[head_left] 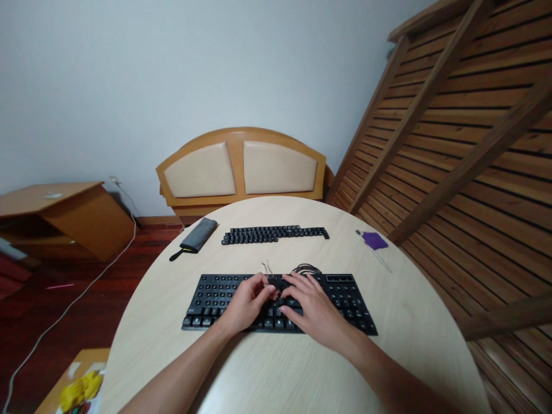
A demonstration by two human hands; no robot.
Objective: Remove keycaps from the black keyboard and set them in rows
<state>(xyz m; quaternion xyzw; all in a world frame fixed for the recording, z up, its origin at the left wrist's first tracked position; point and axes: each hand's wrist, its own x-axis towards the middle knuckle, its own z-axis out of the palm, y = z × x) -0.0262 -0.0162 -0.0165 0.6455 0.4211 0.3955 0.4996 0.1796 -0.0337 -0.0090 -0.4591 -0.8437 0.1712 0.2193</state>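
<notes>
A black keyboard [215, 313] lies across the near part of the round table, its left upper rows bare of keycaps and its front rows still capped. Over its middle, my left hand [250, 299] is closed in a pinch around a small keycap puller [272, 280] with a dark body. Two thin wire prongs stick up from it, away from the keys. My right hand [313, 302] rests on the keyboard just right of the puller, fingers spread and slightly bent. The keys beneath both hands are hidden.
Behind the keyboard, removed keycaps [254, 234] lie in rows on the table [172, 322]. A grey pouch [200, 234] lies at the left, a purple cloth [375, 240] and thin brush-like stick [382, 260] at the right. A coiled cable [307, 268] sits behind the keyboard.
</notes>
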